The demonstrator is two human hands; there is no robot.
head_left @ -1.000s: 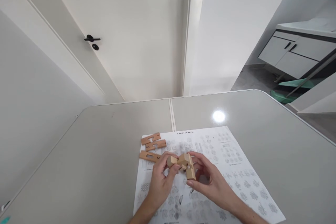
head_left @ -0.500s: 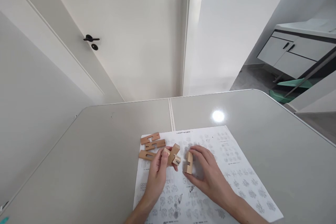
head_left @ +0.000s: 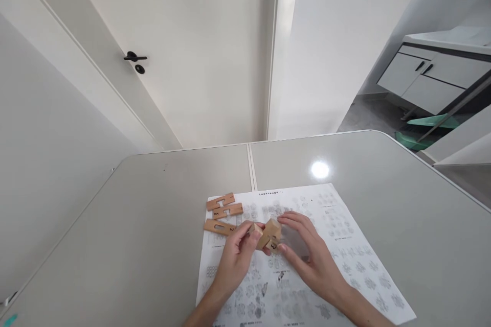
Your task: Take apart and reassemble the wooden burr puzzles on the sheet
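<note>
Printed paper lies under wooden blocks in the left hand.

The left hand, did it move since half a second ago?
Yes. The left hand moved right, away from the flat wooden piece marked 2: it hid that number then, and now the 2 shows.

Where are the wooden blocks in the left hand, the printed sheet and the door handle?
Wooden blocks (head_left: 272, 229), head view: top of one.
Printed sheet (head_left: 275, 288), head view: lower central part.
Door handle (head_left: 138, 57), head view: black lever.
</note>
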